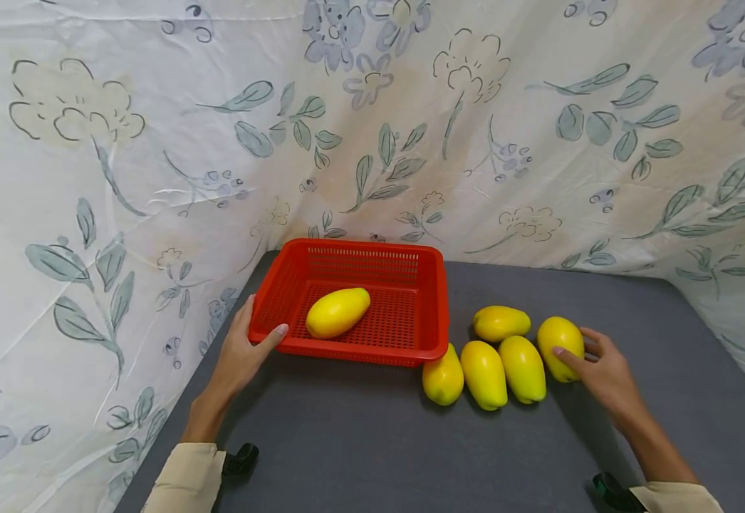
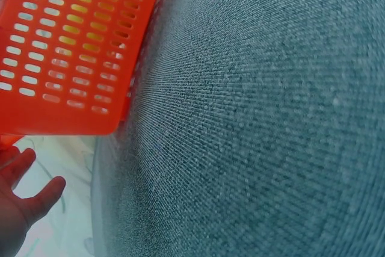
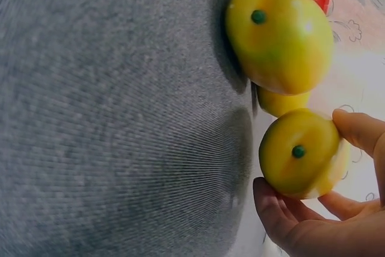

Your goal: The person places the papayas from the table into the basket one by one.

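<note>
A red plastic basket [image 1: 372, 351] with slotted walls stands at the back of the table, with one yellow mango [image 1: 337, 313] lying in it. My left hand [image 1: 244, 353] is at the basket's front left corner, thumb spread from the fingers; in the left wrist view that thumb [image 2: 45, 200] is apart from the basket wall [image 2: 66, 52]. Right of the basket, my right hand [image 1: 610, 374] holds another mango [image 1: 560, 348] between thumb and fingers. Its green stem end faces the camera in the right wrist view, where the fingers [image 3: 274, 215] lie under the mango [image 3: 298, 154].
Several more yellow mangoes [image 1: 484, 375] lie close together between the basket and my right hand. The nearest one touches or lies close by the basket's front right corner. Grey cloth covers the table [image 1: 372, 442]. A floral curtain [image 1: 372, 142] hangs behind and on the left.
</note>
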The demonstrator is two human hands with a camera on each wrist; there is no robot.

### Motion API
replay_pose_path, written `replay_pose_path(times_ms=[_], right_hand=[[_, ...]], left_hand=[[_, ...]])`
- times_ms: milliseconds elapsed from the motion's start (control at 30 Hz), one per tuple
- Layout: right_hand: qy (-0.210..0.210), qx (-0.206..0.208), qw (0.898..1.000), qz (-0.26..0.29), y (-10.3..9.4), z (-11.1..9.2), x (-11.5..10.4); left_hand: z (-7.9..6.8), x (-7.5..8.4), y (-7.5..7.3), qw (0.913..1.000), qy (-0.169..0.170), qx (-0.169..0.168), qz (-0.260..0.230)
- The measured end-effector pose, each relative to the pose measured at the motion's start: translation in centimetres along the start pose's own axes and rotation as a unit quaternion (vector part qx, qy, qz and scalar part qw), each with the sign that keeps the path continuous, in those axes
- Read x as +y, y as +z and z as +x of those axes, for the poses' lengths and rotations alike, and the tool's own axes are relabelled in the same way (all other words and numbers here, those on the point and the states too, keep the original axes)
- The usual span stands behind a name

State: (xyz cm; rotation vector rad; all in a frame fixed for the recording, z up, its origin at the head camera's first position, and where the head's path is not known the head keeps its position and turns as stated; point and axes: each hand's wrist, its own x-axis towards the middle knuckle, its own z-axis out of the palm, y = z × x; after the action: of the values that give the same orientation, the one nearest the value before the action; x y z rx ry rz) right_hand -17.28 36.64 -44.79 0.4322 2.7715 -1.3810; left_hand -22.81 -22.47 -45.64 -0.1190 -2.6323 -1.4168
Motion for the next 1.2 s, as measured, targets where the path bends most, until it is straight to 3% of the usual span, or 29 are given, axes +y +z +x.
replay_pose_path(times_ms=[767, 1200], right_hand=[[-0.021, 0.026, 0.999, 0.037, -0.1, -1.1, -2.8], [-0.073, 0.006, 0.997, 0.024, 0.5, -1.8, -5.9]], left_hand=[[-0.1, -0.1, 0.1, 1.0000, 0.003, 0.001, -0.001], [-0.1, 0.0, 0.3, 0.9999, -0.003, 0.010, -0.001]])
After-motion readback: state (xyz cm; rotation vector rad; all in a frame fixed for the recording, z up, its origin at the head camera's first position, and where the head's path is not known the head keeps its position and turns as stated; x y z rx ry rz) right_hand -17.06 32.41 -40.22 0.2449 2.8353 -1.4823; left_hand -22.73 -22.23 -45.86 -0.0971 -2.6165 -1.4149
